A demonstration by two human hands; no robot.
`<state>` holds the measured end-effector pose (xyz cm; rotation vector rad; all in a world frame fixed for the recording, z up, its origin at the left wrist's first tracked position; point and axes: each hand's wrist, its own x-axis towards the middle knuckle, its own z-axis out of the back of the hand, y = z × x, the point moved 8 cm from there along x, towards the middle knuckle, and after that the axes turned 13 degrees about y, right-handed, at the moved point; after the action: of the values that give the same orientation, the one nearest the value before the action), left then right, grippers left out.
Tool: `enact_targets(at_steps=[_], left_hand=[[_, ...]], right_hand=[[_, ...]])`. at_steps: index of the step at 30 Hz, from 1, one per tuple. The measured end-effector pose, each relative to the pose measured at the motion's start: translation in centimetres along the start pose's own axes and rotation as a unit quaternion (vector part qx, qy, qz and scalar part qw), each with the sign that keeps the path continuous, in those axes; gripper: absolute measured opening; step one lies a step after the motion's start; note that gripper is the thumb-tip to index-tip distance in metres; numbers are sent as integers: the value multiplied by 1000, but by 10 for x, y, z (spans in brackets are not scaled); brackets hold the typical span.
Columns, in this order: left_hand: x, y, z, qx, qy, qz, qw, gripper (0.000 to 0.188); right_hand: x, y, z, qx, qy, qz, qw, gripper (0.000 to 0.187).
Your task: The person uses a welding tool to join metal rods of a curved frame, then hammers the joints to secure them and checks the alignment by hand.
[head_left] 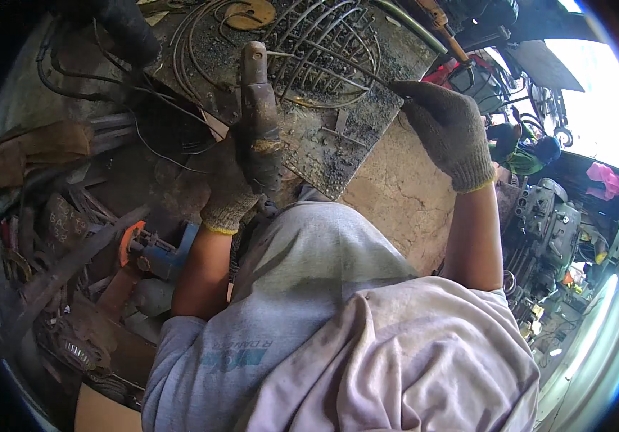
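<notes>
Gripping dark tool point(256, 93) in closed left hand point(234, 176), apparently pinching thin rod point(345, 61) in nearly closed right hand point(443, 126), above already barred round grille point(317, 63) on metal table point(318, 169); impossible to judge remainder

On the table point(414, 57) sits a metal grid point(317, 47). A round plate point(250, 14) lies to its far left, and a small metal piece point(341, 124) lies nearer. A machine point(548, 216) stands off right.
</notes>
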<state>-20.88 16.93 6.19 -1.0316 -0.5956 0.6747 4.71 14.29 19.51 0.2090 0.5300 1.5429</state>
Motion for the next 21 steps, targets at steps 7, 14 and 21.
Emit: enact_targets(at_steps=[7, 14, 21], left_hand=[[2, 60, -45, -644, 40, 57, 762, 44], [2, 60, -40, -596, -17, 104, 796, 29], [4, 53, -34, -494, -42, 87, 864, 33]], right_hand=[[-1, -4, -1, 13, -1, -10, 1000, 30], [-1, -6, -3, 19, -4, -9, 1000, 29], [-2, -6, -3, 23, 2, -19, 1000, 29]])
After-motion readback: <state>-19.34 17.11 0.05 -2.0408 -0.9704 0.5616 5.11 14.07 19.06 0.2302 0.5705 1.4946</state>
